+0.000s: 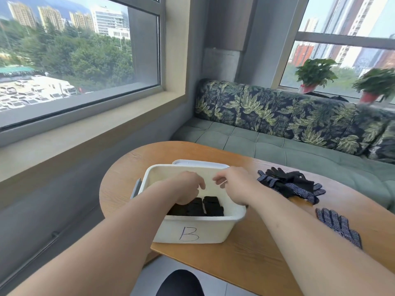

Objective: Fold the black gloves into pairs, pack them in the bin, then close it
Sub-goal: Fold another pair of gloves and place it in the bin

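A white bin (pixel 192 229) marked "B" stands on the round wooden table (pixel 245 259). Two folded black glove bundles (pixel 205 207) lie side by side on its floor. My left hand (pixel 188 186) hovers inside the bin above the bundles, fingers loosely curled and holding nothing. My right hand (pixel 233 184) hangs over the bin's right side, fingers relaxed and empty. A heap of loose black gloves (pixel 290 184) with dotted palms lies on the table right of the bin. One single dotted glove (pixel 337 225) lies flat nearer to me.
The bin's white lid (pixel 192 162) sits behind the bin, partly under it. A grey handle piece (pixel 136 188) shows at the bin's left side. A green sofa (pixel 277 142) with leaf-print cushions runs behind the table. A window sill (pixel 85 133) lies to the left.
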